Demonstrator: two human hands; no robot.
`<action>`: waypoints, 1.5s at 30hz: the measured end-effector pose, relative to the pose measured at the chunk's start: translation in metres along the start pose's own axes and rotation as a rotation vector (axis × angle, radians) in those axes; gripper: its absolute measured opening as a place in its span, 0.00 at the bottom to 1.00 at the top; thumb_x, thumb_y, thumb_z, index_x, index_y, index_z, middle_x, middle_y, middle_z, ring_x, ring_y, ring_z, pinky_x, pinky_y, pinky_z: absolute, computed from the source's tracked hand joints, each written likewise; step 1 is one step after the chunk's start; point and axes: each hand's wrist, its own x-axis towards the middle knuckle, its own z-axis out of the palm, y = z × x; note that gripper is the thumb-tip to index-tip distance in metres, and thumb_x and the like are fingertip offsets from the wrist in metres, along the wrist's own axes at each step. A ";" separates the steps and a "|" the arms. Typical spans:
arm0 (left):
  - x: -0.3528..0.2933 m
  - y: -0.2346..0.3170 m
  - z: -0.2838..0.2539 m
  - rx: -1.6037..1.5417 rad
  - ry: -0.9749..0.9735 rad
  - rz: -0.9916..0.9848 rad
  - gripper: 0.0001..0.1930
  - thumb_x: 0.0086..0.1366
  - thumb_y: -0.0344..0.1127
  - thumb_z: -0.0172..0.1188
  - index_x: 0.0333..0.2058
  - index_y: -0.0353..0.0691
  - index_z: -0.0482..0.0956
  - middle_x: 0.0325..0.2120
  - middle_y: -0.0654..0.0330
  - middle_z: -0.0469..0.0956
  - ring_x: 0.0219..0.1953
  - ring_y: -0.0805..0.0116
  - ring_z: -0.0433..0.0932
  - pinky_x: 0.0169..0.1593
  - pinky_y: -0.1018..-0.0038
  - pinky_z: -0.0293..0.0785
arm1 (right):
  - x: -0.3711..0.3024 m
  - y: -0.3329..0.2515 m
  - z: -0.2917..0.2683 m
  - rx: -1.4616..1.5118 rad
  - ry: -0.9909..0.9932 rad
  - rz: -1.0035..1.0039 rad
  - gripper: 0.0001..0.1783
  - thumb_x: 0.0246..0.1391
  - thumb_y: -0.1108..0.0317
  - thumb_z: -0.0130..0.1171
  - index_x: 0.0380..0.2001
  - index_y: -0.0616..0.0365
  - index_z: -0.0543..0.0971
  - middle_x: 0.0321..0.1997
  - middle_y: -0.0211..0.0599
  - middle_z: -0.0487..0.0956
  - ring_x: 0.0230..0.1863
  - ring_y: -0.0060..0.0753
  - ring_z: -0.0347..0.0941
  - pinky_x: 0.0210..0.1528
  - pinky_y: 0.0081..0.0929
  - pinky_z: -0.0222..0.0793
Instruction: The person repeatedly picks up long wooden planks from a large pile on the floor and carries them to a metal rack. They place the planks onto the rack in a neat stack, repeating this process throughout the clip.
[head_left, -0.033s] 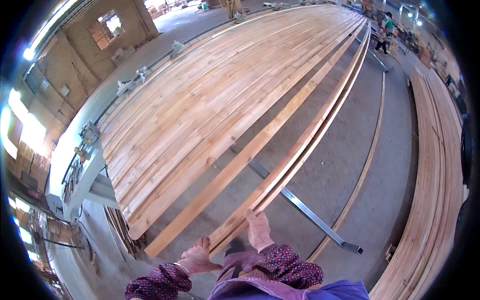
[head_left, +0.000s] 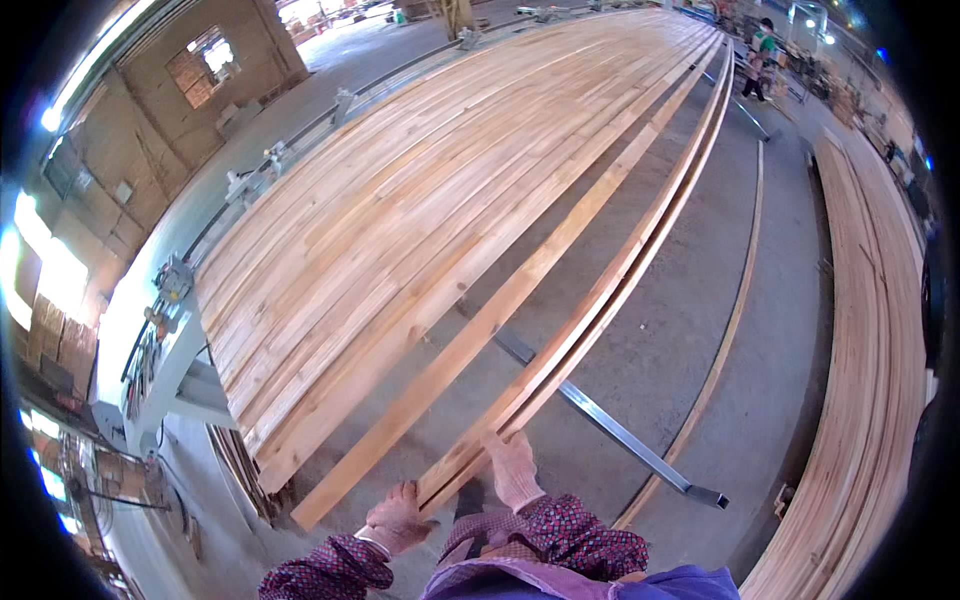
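Two long narrow wooden boards (head_left: pixel 590 318) lie side by side, running from my hands toward the far end. At their near end, my left hand (head_left: pixel 398 520) is closed on the edge, fingers over the wood. A little farther along, my right hand (head_left: pixel 513 472) grips the outer side from the right; its underside fingers are hidden. Both hands wear pale gloves. To the left of the pair, a single board (head_left: pixel 440 378) lies apart from them. Beyond it spreads a wide panel of boards (head_left: pixel 400 240) laid edge to edge.
A square metal bar (head_left: pixel 630 440) juts out to the right beneath the boards. One thin strip (head_left: pixel 735 320) lies on the floor, and a long stack of boards (head_left: pixel 860 400) stands at the right. Clamps (head_left: pixel 175 280) line the panel's left edge. A person (head_left: pixel 757 65) is far off.
Both hands keep their hold on the paired boards. They and the boards' near end have shifted only slightly, along with a small shift of the view.
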 end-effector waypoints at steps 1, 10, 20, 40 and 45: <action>0.015 -0.013 0.017 -0.020 0.036 -0.035 0.35 0.52 0.48 0.62 0.57 0.46 0.63 0.52 0.51 0.70 0.50 0.49 0.75 0.49 0.52 0.73 | 0.012 0.019 0.006 0.070 0.038 -0.015 0.26 0.50 0.57 0.66 0.45 0.67 0.73 0.41 0.45 0.78 0.42 0.31 0.74 0.46 0.27 0.68; 0.035 -0.035 -0.011 -0.141 -0.146 0.052 0.34 0.50 0.54 0.63 0.54 0.45 0.69 0.47 0.52 0.77 0.49 0.50 0.77 0.50 0.55 0.72 | 0.044 -0.011 0.044 0.703 -0.068 0.209 0.13 0.52 0.66 0.61 0.35 0.65 0.73 0.29 0.41 0.77 0.29 0.40 0.77 0.32 0.37 0.76; 0.083 -0.051 -0.046 -0.043 0.575 0.255 0.39 0.51 0.52 0.64 0.57 0.38 0.61 0.53 0.46 0.69 0.53 0.47 0.72 0.50 0.55 0.73 | 0.048 0.006 0.035 0.797 -0.133 0.190 0.14 0.53 0.68 0.57 0.40 0.65 0.72 0.34 0.48 0.76 0.35 0.48 0.76 0.37 0.48 0.77; 0.111 -0.031 -0.016 -0.603 -0.437 0.416 0.44 0.50 0.49 0.68 0.59 0.30 0.59 0.48 0.42 0.73 0.51 0.54 0.73 0.56 0.66 0.68 | 0.053 0.028 0.018 0.753 -0.047 0.263 0.24 0.52 0.63 0.64 0.48 0.65 0.72 0.41 0.38 0.76 0.43 0.38 0.76 0.44 0.42 0.76; 0.099 -0.030 -0.029 -0.301 -0.142 0.289 0.46 0.49 0.55 0.67 0.60 0.31 0.59 0.51 0.39 0.71 0.54 0.49 0.72 0.57 0.63 0.67 | 0.056 0.027 0.032 0.734 0.061 0.235 0.25 0.49 0.62 0.68 0.45 0.67 0.72 0.39 0.39 0.75 0.37 0.35 0.75 0.39 0.35 0.76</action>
